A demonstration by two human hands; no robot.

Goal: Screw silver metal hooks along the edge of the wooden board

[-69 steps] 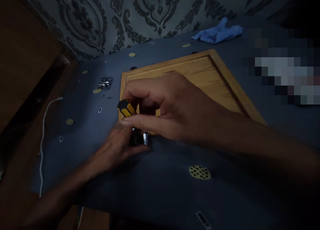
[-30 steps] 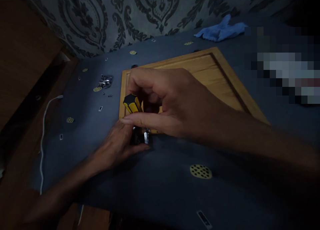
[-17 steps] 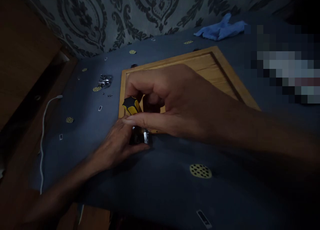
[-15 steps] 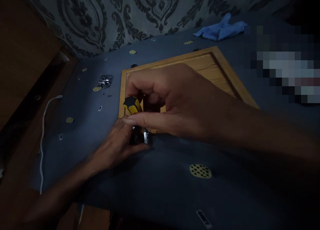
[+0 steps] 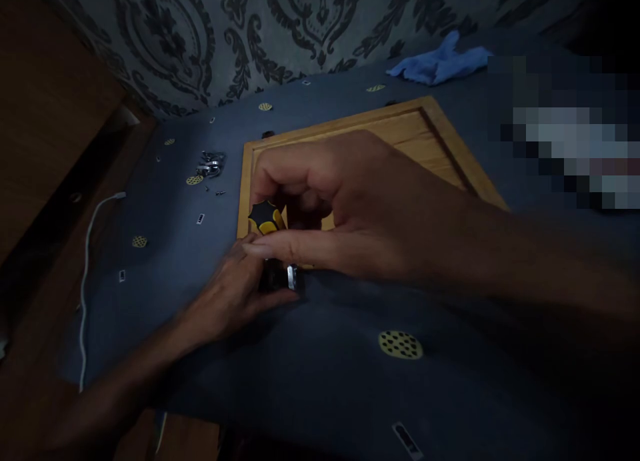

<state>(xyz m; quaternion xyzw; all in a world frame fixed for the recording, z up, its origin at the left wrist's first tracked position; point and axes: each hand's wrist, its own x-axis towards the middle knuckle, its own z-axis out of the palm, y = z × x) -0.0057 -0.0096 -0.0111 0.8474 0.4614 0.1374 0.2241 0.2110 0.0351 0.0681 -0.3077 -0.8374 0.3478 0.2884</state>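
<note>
My right hand (image 5: 345, 201) is closed around the black-and-yellow handle of a screwdriver (image 5: 267, 217). Its thumb and fingertips pinch the handle near the corner of a wooden panel (image 5: 430, 117) with a framed, grooved border. Below it, my left hand (image 5: 237, 284) grips a shiny metal hinge (image 5: 292, 276) at the panel's near edge, thumb stretched along the near side. The hinge shows only in part, since my fingers cover most of it. The screwdriver's shaft and tip are hidden behind my hands.
A pile of metal hinges (image 5: 211, 163) lies left of the panel, with a few small screws (image 5: 220, 193) beside it. A blue cloth (image 5: 443, 61) rests by the patterned wall. A white cable (image 5: 85, 294) runs along the left edge of the blue-covered surface (image 5: 320, 381).
The screwdriver handle has turned slightly between my right fingers, and the right thumb has shifted a little left. My left hand stays at the hinge.
</note>
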